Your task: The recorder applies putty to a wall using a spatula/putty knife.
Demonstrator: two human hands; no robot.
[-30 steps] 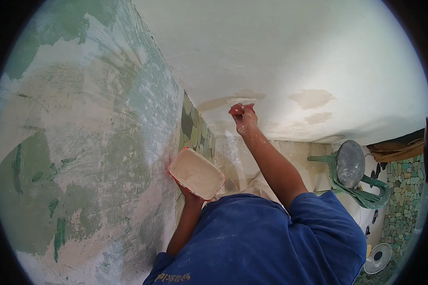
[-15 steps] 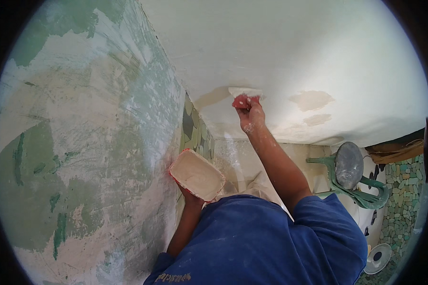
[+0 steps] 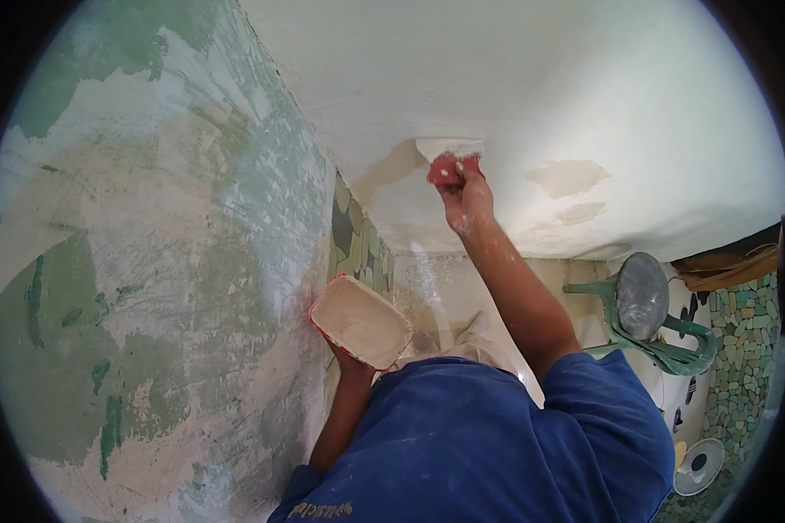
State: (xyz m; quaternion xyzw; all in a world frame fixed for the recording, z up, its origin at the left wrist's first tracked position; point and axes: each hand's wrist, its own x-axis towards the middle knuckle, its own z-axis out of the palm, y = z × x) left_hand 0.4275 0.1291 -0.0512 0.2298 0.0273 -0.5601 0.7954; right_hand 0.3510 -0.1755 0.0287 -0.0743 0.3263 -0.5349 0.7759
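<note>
My right hand point(image 3: 468, 199) grips a red putty knife point(image 3: 451, 169), its wide edge loaded with pale putty and laid against the white wall point(image 3: 532, 78) in front of me. Left of the blade, a damp-looking beige smear point(image 3: 391, 170) runs toward the corner. At my left side, my left hand point(image 3: 351, 362) supports a red-rimmed rectangular tub point(image 3: 403, 349) from beneath; most of its fingers are hidden by it. Smooth cream putty point(image 3: 362, 321) fills much of the tub. Two more beige patches point(image 3: 569, 179) mark the wall to the right of my right hand.
A patchy green and white wall point(image 3: 157, 288) stands close on my left. Stone-look tiles point(image 3: 355, 231) line the corner. On the right are a green plastic chair point(image 3: 685, 353) with a round grey lid-like thing point(image 3: 642, 296), a brown bag point(image 3: 731, 268) and a white fan-like round object point(image 3: 700, 465).
My right hand has slid the putty knife a little way up the wall. The tub in my left hand stays almost where it was.
</note>
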